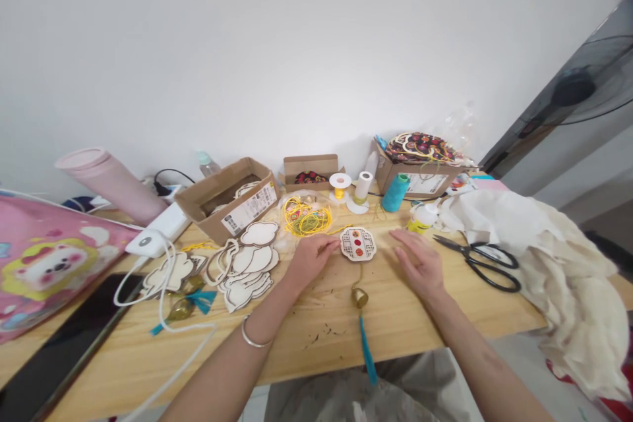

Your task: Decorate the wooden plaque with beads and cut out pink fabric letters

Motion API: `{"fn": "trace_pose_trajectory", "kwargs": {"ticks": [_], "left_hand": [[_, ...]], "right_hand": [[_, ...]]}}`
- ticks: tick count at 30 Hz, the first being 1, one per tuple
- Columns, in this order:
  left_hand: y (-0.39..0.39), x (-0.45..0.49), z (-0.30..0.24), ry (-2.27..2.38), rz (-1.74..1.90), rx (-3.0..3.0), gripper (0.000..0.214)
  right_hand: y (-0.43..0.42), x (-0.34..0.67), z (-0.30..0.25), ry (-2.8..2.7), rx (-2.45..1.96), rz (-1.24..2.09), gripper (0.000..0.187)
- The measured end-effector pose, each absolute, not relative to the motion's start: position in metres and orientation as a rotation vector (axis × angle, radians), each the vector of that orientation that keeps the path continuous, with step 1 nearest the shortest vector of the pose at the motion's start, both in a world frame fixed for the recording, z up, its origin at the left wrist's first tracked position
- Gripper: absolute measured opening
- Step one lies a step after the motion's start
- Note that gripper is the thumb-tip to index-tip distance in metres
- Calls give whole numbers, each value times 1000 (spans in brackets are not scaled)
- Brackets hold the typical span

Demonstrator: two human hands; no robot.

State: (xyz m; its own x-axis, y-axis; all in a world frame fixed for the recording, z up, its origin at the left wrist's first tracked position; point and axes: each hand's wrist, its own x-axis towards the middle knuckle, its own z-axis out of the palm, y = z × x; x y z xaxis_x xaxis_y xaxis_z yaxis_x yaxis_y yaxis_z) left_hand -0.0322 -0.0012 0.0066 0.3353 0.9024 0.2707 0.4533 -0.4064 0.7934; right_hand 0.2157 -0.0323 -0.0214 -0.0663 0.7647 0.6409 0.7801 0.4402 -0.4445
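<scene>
A pale wooden ornament (357, 244) with cut-out lattice sides and several red and orange patches down its middle lies flat on the table. From its lower edge a cord leads to a small brass bell (359, 297), and a teal tassel (367, 349) hangs over the table's front edge. My left hand (312, 257) pinches the ornament's left edge, fingers together. To the right of the ornament, my right hand (420, 264) rests apart from it, fingers stretched out and holding nothing. Just beyond that hand stands a white and yellow bottle (422, 216).
Black-handled scissors (477, 260) and cream cloth (539, 231) lie right. Cloud-shaped wooden pieces (252, 260), an open cardboard box (227, 198) and a white cable (168, 270) are left. Behind are yellow cord (307, 216), a teal thread cone (395, 193) and a fuller box (415, 178).
</scene>
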Motion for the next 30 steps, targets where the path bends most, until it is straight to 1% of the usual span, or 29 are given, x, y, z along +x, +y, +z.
{"fn": "trace_pose_trajectory", "kwargs": {"ticks": [2, 3, 7, 10, 14, 19, 23, 25, 27, 30], "left_hand": [[-1, -34, 5, 1255, 975, 1924, 17], [-1, -34, 4, 1293, 983, 1880, 15], [2, -34, 0, 1382, 996, 1734, 11], [4, -34, -3, 1370, 1012, 1698, 11], [7, -35, -7, 1372, 1042, 1710, 10], [6, -36, -5, 1402, 1064, 1730, 21], [3, -37, 2, 1360, 1010, 1760, 32], [0, -34, 1, 1320, 1001, 1750, 31], [-3, -28, -3, 1259, 1003, 1720, 32], [-12, -17, -8, 1177, 948, 1633, 48]], "right_hand": [[-36, 218, -15, -1603, -1317, -101, 14], [-37, 217, -12, -1554, -1314, -114, 13], [-35, 215, -10, -1615, -1366, 4, 28], [-33, 214, -14, -1648, -1437, 117, 32], [-31, 215, -16, -1617, -1498, 177, 35], [-30, 217, -15, -1704, -1499, 204, 33], [-30, 213, -6, -1835, -1423, 119, 30], [-29, 207, -3, -1913, -1390, 110, 28], [-27, 200, -3, -2000, -1398, 150, 32], [-26, 187, -9, -2041, -1445, 299, 44]]}}
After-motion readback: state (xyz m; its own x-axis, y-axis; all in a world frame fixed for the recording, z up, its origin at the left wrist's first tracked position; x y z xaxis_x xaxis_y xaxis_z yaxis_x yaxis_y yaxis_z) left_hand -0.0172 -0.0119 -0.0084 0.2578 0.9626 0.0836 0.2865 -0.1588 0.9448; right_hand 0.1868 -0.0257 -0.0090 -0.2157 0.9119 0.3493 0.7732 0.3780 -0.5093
